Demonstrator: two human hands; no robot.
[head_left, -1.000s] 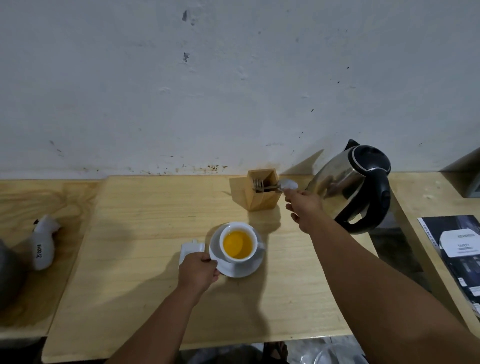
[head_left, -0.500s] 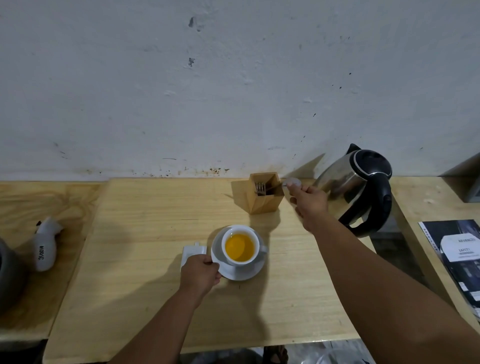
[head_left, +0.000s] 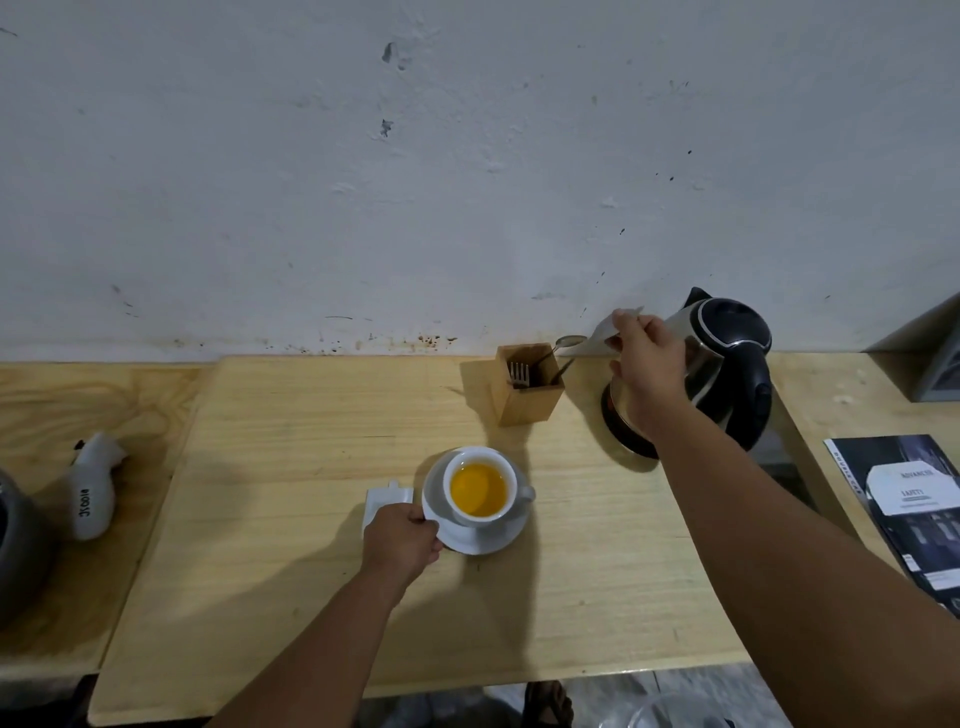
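Right hand (head_left: 647, 364) pinched a thin white paper piece (head_left: 602, 335), possibly a sachet, between thumb and curled fingers. It was held in the air between the wooden cutlery holder (head_left: 527, 400) and the electric kettle (head_left: 727, 353). I judged it light, limp and easily torn, so best held by one edge.

Left hand (head_left: 400, 540) curled round the saucer (head_left: 488, 538) rim. The cup (head_left: 511, 506) of yellow tea stood on it. The ceramic was judged fragile and the tea liable to slosh.
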